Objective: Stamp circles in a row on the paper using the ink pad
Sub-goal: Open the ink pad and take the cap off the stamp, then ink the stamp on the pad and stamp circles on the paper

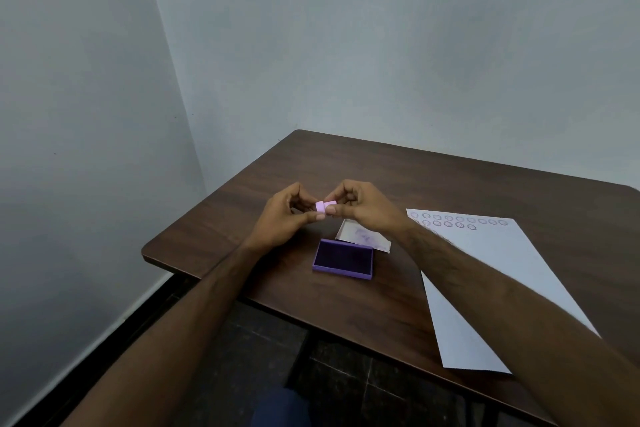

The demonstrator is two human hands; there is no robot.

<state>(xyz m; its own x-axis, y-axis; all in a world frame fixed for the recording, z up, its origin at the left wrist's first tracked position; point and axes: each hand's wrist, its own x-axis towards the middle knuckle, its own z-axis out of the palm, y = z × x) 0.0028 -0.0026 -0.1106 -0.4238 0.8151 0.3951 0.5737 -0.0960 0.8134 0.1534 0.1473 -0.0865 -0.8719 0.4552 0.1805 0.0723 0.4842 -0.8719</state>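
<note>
fingertips of both hands pinch a small pink stamp above the table: left hand on its left end, right hand on its right. just below lies the open purple ink pad, its lid touching behind. paper to the right carries two rows of stamped circles along its far edge.

Both forearms are stretched forward toward 12 o'clock; the left hand and right hand are raised, fingertips pinched together, thumbs nearly touching.
</note>
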